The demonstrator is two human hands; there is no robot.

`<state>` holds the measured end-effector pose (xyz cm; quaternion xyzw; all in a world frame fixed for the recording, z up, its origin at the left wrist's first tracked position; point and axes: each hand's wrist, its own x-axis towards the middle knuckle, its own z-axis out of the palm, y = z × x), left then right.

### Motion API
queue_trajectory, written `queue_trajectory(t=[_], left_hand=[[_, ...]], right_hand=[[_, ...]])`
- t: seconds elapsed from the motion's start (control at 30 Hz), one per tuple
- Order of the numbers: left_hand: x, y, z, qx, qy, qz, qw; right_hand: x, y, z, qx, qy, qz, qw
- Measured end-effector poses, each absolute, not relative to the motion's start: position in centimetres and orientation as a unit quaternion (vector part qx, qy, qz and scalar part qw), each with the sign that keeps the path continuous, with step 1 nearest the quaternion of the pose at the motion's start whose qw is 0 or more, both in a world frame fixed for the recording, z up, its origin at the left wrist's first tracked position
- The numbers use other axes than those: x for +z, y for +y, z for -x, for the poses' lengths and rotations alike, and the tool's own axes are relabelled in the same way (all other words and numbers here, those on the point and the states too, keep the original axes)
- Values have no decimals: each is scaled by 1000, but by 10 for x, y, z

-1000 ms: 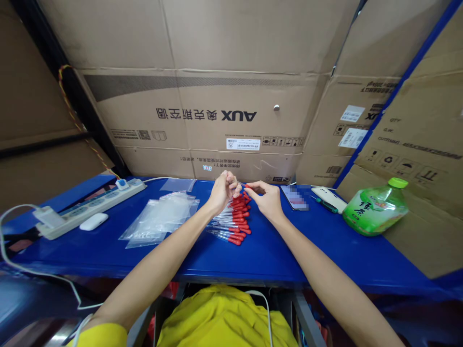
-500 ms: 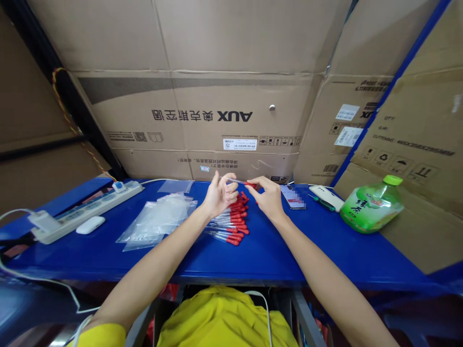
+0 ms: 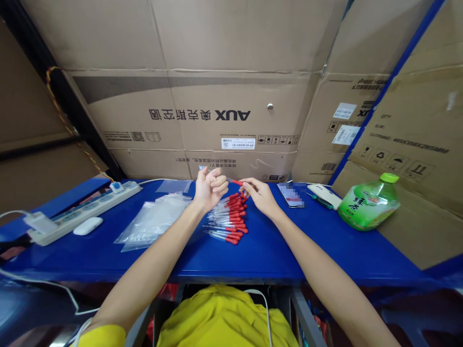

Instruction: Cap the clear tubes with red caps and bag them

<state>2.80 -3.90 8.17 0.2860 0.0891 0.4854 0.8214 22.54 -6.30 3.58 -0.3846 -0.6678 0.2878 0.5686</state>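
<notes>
Fingers of the left hand (image 3: 210,187) are curled tight round a clear dropper (image 3: 236,182) at frame centre, its red bulb pinched between thumb and forefinger of the right hand (image 3: 259,194). Just below, the dropper pile (image 3: 228,220) lies on the blue desk (image 3: 275,250) — plastic bags (image 3: 155,219) at centre left.

Passage between pipettes (image 3: 229,219) and bottle (image 3: 367,202); cardboard boxes (image 3: 217,96) behind.

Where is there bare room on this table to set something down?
Bare: the front strip of the table before the plastic bags and power strip, and the stretch between the droppers and green bottle. Crowded centre, where the left hand and right hand hold a dropper.
</notes>
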Motion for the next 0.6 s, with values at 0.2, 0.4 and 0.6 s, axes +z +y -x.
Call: queue_trajectory(t=[0.2, 0.4, 0.6], left_hand=[[78, -39, -32, 488, 81, -299, 816], [78, -42, -37, 497, 75, -315, 805], [79, -48, -40, 501, 73, -285, 814]], right_hand=[[42, -64, -225, 397, -607, 355, 589], [46, -66, -224, 433, -580, 347, 597], [47, -70, -222, 403, -577, 352, 616]])
